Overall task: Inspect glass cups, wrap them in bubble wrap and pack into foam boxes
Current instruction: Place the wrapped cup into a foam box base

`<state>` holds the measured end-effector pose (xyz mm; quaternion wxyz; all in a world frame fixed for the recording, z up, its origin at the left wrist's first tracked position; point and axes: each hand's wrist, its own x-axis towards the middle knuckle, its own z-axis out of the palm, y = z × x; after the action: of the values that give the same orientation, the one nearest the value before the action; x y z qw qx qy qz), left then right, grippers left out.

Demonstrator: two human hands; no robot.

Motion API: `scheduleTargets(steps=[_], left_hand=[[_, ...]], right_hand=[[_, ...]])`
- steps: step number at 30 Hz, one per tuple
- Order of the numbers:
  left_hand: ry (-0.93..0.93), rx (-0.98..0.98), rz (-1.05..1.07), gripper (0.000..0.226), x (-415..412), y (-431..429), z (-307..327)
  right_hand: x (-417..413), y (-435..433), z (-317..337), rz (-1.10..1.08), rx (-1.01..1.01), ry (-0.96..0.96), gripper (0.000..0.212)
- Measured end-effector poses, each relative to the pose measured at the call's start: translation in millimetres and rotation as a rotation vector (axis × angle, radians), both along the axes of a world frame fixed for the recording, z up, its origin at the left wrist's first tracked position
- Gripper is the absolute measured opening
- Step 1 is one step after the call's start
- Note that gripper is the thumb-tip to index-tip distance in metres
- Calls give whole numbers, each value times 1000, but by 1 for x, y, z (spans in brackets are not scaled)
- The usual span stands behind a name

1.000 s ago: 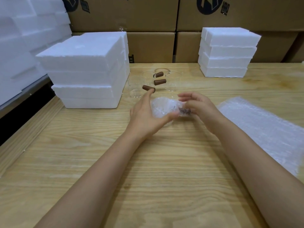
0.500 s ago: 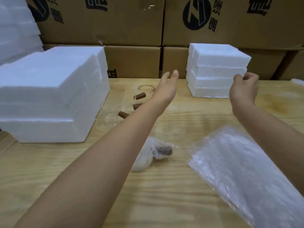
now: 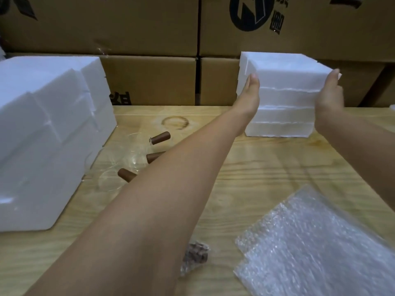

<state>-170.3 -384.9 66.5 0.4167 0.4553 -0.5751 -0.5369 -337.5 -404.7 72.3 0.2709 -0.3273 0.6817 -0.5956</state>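
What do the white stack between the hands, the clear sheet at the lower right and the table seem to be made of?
White stack: probably expanded polystyrene foam, matte white; its edges look grainy and crumbly.
Clear sheet: plastic bubble wrap, glossy; rows of small bubbles catch the light.
Table: wood, perhaps pine or plywood, pale with little shine; long grain lines run across it.
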Motion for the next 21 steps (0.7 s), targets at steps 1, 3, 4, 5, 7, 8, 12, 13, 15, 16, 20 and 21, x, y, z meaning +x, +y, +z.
scheduleTargets(steps=[1, 3, 4, 5, 7, 8, 12, 13, 15, 16, 20, 21], left_hand=[[3, 13, -3, 67, -1, -1, -1], [5, 30, -10, 69, 1, -3, -1], [2, 30, -13, 69, 3, -3, 0], [-1, 23, -16, 69, 6, -3, 1], [-8, -10, -12, 67, 13, 2, 6], [-21, -38, -4, 66, 17, 6, 11], [-46, -174, 75, 56, 39, 30, 28], [-32, -197, 107, 50, 48, 37, 32], [-18, -226, 176, 39, 65, 53, 40], [-24, -246, 217, 36, 75, 62, 42], [-109, -384, 440, 35, 123, 112, 54], [-132, -425, 498, 36, 138, 127, 56]], right_hand=[[1, -2, -1, -1, -10, -2, 65], [2, -3, -1, -14, -34, -18, 62], [2, -3, -1, -17, -44, -24, 61], [3, -2, 0, -18, -53, -25, 61], [7, 3, 6, -27, -74, -6, 59], [11, 8, 10, -39, -94, 9, 57], [34, 34, 23, -95, -200, 90, 49], [41, 42, 26, -100, -223, 103, 46], [57, 60, 29, -96, -258, 123, 42], [66, 70, 31, -86, -272, 138, 40], [104, 118, 42, -2, -327, 179, 34], [115, 132, 45, 33, -334, 183, 31]])
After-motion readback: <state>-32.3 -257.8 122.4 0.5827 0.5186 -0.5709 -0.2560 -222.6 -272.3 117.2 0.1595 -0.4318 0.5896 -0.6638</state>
